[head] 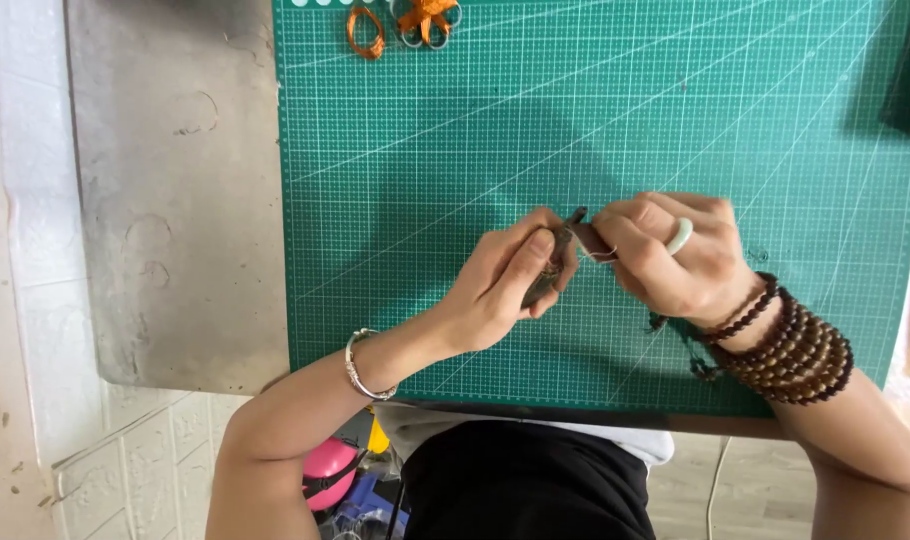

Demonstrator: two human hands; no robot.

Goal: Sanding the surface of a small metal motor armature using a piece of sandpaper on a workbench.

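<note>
Lying flat under everything is a big green cutting mat (pixel 595 120), and near its close edge the two hands meet over it. The left hand (pixel 500 285) is curled tight around a small dark piece (pixel 547 280), and the right hand (pixel 675 260) pinches its far tip with closed fingers. That piece looks tiny, light and thin, so it may slip; pinching it close at the ends seems best.

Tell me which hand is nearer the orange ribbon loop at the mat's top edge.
Left. The left hand lies below and slightly right of the orange ribbon loop; the right hand sits farther right on the green cutting mat.
</note>
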